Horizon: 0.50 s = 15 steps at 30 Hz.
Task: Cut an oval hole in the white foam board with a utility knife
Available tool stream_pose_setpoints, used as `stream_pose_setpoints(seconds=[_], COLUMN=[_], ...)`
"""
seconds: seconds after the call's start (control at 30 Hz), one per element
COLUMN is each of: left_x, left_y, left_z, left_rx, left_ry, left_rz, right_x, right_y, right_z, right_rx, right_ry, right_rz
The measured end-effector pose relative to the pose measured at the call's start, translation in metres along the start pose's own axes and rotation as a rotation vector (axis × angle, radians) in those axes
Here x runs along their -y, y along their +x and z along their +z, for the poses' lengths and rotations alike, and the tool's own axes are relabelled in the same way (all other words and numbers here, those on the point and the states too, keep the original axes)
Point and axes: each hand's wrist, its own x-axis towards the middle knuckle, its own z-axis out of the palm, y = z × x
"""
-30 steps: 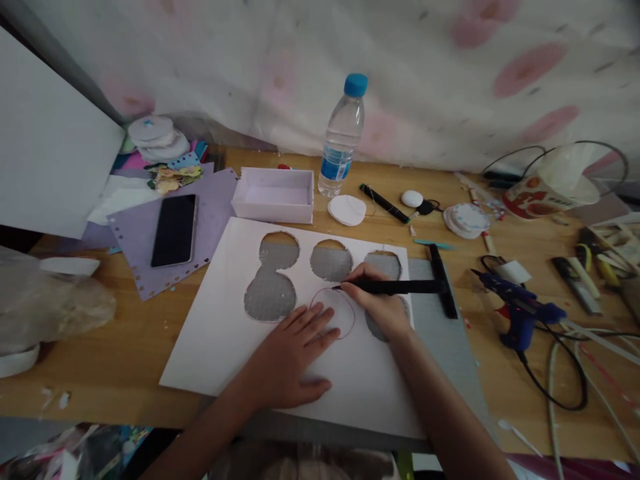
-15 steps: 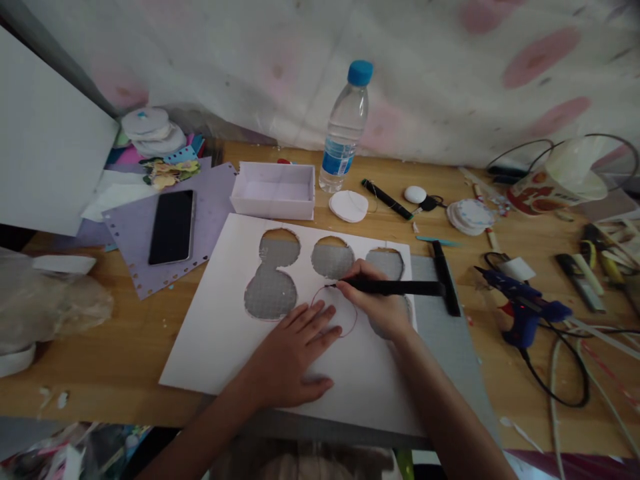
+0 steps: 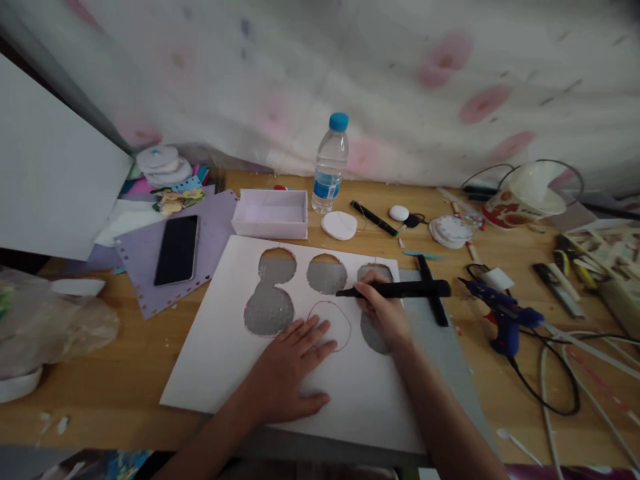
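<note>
A white foam sheet [image 3: 240,363] with several round holes lies on a grey cutting mat [image 3: 440,347] on the wooden desk. A red circle outline [image 3: 330,325] is drawn on the sheet. My left hand [image 3: 287,373] lies flat on the sheet, fingertips touching the circle. My right hand [image 3: 383,313] grips a long black pen-like tool [image 3: 400,289], its tip raised just above the sheet beside the middle hole.
A black phone [image 3: 177,250] rests on purple paper at left. A white box [image 3: 270,213], a water bottle [image 3: 327,167] and a white disc [image 3: 339,225] stand behind the sheet. A blue glue gun [image 3: 503,317] with cables lies at right, near a paper cup [image 3: 523,197].
My right hand has lifted the black tool's tip off the red circle and drawn it slightly right. The view has tilted up and back. My left hand stays pressed on the sheet.
</note>
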Motion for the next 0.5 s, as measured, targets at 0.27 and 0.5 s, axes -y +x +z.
stream_pose_setpoints(seconds=[0.27,0.5], left_x=[-0.01,-0.016], left_y=[0.001,0.028], left_z=[-0.008,0.005], left_rx=[-0.109,-0.232], left_ry=[0.105,0.189], left_rz=[-0.058,-0.147], right_x=[0.003,0.009], right_y=[-0.03,-0.035], right_z=[-0.031,-0.03], right_rx=[-0.071,0.057], right_ry=[-0.043,-0.405], right_rz=[0.04,-0.325])
